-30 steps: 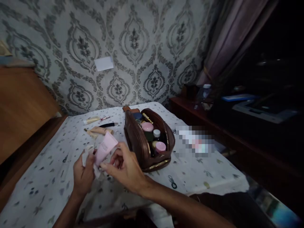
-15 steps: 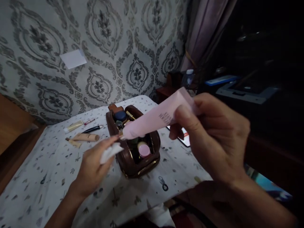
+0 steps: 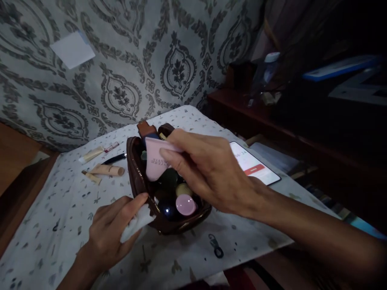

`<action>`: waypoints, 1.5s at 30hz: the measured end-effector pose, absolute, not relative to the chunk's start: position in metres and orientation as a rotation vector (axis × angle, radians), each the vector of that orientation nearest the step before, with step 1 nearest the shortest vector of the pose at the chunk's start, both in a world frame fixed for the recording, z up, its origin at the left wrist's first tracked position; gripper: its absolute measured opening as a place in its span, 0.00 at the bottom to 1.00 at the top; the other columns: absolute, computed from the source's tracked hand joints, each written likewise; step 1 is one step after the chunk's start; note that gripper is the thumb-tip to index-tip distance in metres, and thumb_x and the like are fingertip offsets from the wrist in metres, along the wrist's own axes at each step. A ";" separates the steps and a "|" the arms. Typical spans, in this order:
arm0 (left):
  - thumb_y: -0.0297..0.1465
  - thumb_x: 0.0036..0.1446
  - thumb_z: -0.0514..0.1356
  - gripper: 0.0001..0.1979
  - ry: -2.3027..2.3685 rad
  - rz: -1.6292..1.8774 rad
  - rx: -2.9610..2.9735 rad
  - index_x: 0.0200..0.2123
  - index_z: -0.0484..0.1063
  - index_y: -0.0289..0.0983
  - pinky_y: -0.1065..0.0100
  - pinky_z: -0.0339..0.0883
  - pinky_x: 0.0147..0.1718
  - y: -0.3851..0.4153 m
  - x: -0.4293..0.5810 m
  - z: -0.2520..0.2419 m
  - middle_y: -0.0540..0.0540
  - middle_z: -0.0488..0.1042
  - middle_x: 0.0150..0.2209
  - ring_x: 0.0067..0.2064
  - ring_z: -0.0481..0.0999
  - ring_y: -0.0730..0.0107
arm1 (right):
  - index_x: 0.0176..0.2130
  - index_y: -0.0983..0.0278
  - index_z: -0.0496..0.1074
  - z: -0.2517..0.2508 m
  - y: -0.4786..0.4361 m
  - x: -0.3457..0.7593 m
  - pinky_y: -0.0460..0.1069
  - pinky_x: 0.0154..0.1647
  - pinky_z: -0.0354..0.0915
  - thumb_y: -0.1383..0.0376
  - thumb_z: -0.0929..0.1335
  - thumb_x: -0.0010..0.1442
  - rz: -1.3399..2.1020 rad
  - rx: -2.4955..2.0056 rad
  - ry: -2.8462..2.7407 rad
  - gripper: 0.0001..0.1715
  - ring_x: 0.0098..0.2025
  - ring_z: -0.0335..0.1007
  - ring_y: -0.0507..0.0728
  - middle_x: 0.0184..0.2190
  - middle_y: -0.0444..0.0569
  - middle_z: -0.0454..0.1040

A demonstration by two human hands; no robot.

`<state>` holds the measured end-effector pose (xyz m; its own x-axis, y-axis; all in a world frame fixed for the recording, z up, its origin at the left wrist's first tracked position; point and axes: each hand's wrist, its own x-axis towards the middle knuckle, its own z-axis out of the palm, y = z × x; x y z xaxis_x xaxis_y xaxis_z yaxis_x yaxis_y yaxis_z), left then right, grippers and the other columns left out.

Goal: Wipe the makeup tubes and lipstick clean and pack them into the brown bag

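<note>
My right hand (image 3: 208,169) pinches the flat end of a pink squeeze tube (image 3: 157,159), whose lower part dips into the open brown cosmetic bag (image 3: 137,173). My left hand (image 3: 116,225) is closed around a crumpled white tissue (image 3: 137,221), its fingertips at the bag's zipped near-left edge. Inside the bag show a pink round-lidded container (image 3: 185,204), a dark shiny round item (image 3: 167,210) and other cosmetics partly covered by my right hand. The tube's cap end is hidden in the bag.
Left of the bag lie a beige tube (image 3: 111,170), a black pen-like item (image 3: 114,158), a pale tube (image 3: 92,154) and other small cosmetics. On the right, a lit phone (image 3: 266,174) rests on the patterned cloth (image 3: 169,257). A plastic bottle (image 3: 270,66) stands behind.
My right hand has carried the pink tube left and down into the bag, turning it steeper. My left hand has come off the tube's cap end to the bag's edge, still holding the tissue.
</note>
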<state>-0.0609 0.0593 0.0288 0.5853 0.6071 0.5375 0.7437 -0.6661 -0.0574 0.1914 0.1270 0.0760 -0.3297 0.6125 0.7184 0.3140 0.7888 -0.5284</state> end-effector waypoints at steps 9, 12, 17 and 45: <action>0.33 0.66 0.54 0.24 -1.116 -0.706 -2.535 0.64 0.63 0.39 0.72 0.72 0.39 0.057 -0.065 0.022 0.43 0.80 0.42 0.41 0.80 0.66 | 0.36 0.66 0.70 0.074 0.140 0.159 0.47 0.28 0.50 0.69 0.62 0.67 0.276 -1.006 -2.504 0.08 0.27 0.63 0.52 0.30 0.46 0.71; 0.34 0.67 0.53 0.23 -1.103 -0.703 -2.546 0.64 0.62 0.38 0.72 0.71 0.38 0.058 -0.064 0.024 0.43 0.79 0.41 0.40 0.80 0.67 | 0.37 0.66 0.72 0.073 0.142 0.154 0.48 0.28 0.50 0.68 0.63 0.68 0.221 -1.094 -2.594 0.10 0.29 0.68 0.54 0.31 0.50 0.74; 0.35 0.67 0.52 0.26 -1.141 -0.771 -2.600 0.67 0.58 0.39 0.72 0.71 0.34 0.059 -0.062 0.021 0.42 0.79 0.42 0.39 0.79 0.66 | 0.37 0.66 0.74 0.079 0.140 0.151 0.48 0.31 0.54 0.65 0.62 0.69 0.228 -1.172 -2.647 0.14 0.32 0.73 0.56 0.34 0.53 0.78; 0.39 0.64 0.53 0.15 -2.084 -1.110 -2.322 0.48 0.70 0.37 0.66 0.70 0.42 0.116 -0.165 -0.018 0.45 0.79 0.42 0.40 0.78 0.62 | 0.20 0.63 0.65 0.093 0.099 0.147 0.47 0.21 0.49 0.56 0.60 0.70 0.068 -1.098 -2.259 0.28 0.16 0.57 0.49 0.15 0.42 0.64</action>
